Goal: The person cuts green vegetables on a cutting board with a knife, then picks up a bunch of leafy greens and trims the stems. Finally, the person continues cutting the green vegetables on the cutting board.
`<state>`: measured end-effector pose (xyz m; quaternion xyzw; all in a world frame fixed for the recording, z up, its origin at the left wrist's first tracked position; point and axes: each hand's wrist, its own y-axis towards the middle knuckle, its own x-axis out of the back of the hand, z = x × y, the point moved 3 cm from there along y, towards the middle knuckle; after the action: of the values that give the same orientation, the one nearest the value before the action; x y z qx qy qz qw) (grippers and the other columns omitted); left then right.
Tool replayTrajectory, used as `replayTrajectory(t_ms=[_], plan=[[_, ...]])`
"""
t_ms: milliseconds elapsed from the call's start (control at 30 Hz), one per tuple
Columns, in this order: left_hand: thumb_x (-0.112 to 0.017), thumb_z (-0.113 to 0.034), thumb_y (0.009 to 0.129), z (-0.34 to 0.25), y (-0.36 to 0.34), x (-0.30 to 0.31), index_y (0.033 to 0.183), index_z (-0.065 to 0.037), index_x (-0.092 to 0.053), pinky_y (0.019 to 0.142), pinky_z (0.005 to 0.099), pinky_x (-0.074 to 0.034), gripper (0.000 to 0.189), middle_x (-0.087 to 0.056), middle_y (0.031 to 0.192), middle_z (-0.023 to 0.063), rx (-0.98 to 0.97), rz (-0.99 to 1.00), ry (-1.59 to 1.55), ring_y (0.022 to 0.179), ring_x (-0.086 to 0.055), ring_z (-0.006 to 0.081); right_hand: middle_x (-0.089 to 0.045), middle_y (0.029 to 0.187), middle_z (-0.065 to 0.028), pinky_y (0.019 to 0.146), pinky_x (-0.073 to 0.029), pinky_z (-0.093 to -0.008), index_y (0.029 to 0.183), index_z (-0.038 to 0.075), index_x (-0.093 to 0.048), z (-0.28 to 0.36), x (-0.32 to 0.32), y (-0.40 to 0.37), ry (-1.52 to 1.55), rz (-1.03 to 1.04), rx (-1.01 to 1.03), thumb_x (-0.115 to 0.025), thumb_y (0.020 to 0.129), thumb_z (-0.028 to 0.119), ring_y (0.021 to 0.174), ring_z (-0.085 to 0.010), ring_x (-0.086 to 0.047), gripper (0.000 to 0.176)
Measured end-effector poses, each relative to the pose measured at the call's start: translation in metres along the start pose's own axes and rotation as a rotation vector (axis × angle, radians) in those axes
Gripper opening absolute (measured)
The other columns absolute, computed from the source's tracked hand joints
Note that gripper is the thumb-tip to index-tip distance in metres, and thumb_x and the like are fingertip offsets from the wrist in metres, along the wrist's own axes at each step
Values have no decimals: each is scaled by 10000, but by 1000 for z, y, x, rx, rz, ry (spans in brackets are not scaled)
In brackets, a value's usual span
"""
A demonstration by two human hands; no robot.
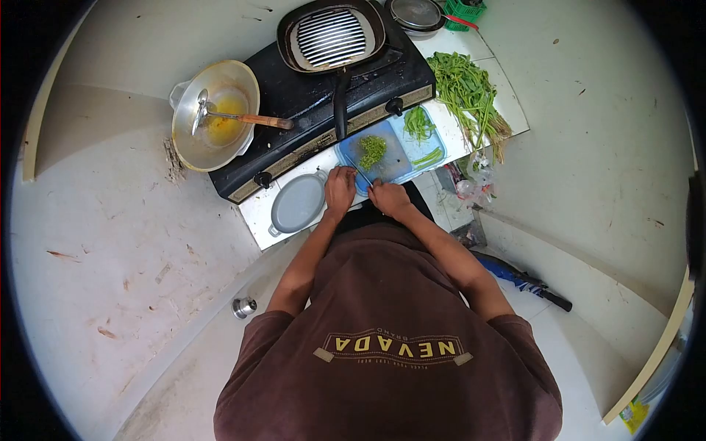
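My right hand (390,198) is closed around a knife (362,173), its blade slanting up and left over the near edge of the blue cutting board (399,170). By the board's left near corner, my left hand (340,189) has its fingers drawn together close to the blade; whatever is in them is hidden. A heap of finely chopped greens (372,151) lies on the board. Beside it, a light blue tray (439,140) bears cut leafy pieces (418,123) and a few green stems (427,158).
Left of the board stands a grey oval dish (298,203). A black gas stove (283,110) carries a grill pan (287,37), its handle pointing towards the board. A wok (187,147) holds a ladle (250,119) and yellow liquid. Leafy greens (463,84) and a strainer (415,13) lie right.
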<state>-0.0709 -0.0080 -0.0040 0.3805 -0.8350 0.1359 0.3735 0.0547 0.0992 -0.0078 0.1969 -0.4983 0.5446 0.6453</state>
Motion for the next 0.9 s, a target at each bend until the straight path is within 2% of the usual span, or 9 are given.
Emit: replayTrajectory(t_ms=[467, 900], plan=[[-629, -24, 882, -5, 1, 3, 926, -6, -698, 814, 468, -518, 84, -660, 943, 173, -39, -19, -12, 906, -642, 383, -712, 749, -211, 662, -583, -501, 942, -23, -610, 1, -3, 18, 21, -31, 51, -484, 1029, 357, 706, -401, -718, 410], [-632, -23, 883, -5, -1, 1, 921, -3, -686, 814, 468, -518, 69, -656, 946, 172, -63, -36, 6, 906, -641, 385, -694, 705, -227, 622, -582, -496, 930, -36, -611, 1, 3, -2, 15, -20, -13, -466, 1035, 360, 664, -397, -712, 435]])
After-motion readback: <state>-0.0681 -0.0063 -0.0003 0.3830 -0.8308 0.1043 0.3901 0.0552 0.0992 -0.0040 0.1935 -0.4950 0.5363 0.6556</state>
